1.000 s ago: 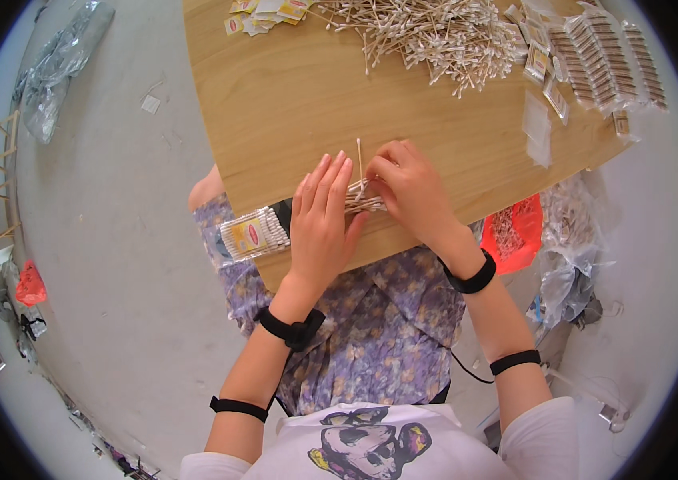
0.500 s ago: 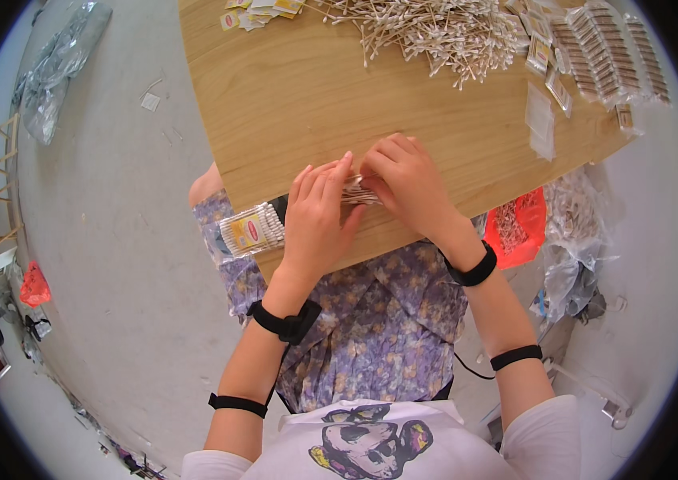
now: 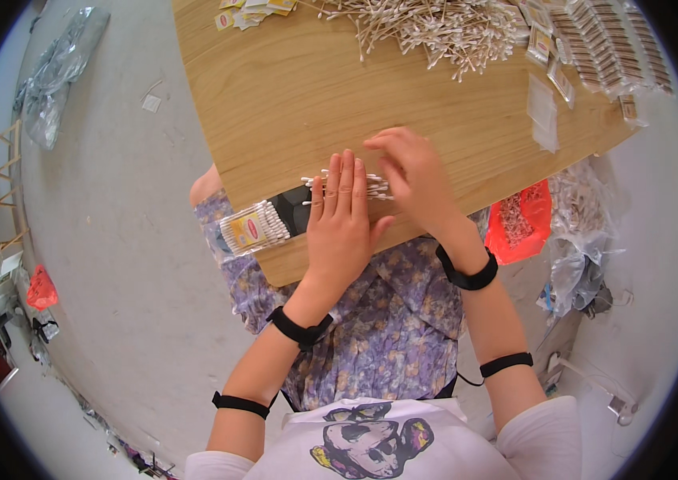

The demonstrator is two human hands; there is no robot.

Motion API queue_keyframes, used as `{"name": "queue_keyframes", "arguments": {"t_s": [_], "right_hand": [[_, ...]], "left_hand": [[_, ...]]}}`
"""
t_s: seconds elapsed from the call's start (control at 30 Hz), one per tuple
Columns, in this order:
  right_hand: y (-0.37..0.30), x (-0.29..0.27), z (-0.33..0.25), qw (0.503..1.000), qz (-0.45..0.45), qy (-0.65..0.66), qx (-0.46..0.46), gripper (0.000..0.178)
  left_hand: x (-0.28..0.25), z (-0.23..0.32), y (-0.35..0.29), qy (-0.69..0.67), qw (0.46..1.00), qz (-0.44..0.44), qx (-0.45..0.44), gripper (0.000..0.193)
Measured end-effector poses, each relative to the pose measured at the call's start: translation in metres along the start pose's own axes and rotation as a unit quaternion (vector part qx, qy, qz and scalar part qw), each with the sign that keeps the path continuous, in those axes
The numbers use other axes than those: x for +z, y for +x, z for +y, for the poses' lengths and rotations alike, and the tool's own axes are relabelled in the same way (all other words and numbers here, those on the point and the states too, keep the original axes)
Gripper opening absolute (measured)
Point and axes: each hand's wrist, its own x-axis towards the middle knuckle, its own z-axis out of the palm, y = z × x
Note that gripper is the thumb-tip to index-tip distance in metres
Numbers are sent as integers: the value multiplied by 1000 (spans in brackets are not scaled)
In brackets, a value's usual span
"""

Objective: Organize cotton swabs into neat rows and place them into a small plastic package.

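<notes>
My left hand (image 3: 341, 212) lies flat, fingers stretched out, on top of a small bunch of cotton swabs (image 3: 377, 188) near the table's front edge. White tips stick out on both sides of it; the middle of the bunch is hidden. To the right, my right hand (image 3: 417, 172) hovers beside the swab ends, its fingers loosely bent and apart, with nothing visible in them. Left of my left hand, a clear packet of cotton swabs (image 3: 252, 230) with a yellow label rests at the table corner. Between packet and hand is a flat black piece (image 3: 292, 206).
A large heap of loose cotton swabs (image 3: 443, 32) covers the table's far side. Yellow-and-white cards (image 3: 255, 12) lie at far left, filled packets (image 3: 603, 44) at far right, above empty clear sleeves (image 3: 543, 112). A red bag (image 3: 519, 222) hangs below the table's right edge.
My left hand has flattened over the swabs and shifted slightly right. The right hand has come off the bunch and moved a little right, its fingers opening.
</notes>
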Motion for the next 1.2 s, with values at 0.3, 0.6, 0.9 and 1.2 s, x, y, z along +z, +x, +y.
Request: {"name": "queue_keyframes", "arguments": {"t_s": [0.3,0.6,0.9,1.2], "right_hand": [[-22,-36,-18,975,107,86,172,22],[-46,-32,-24,946,139,163,244,22],[-44,-19,-25,927,167,216,258,22],[-15,-4,-9,821,269,402,303,27]], "left_hand": [[12,-9,56,48,998,16,-21,99],[6,17,-15,15,997,-75,-27,109],[8,-1,27,30,999,-6,-28,104],[-20,-20,45,-64,997,-22,-36,75]]}}
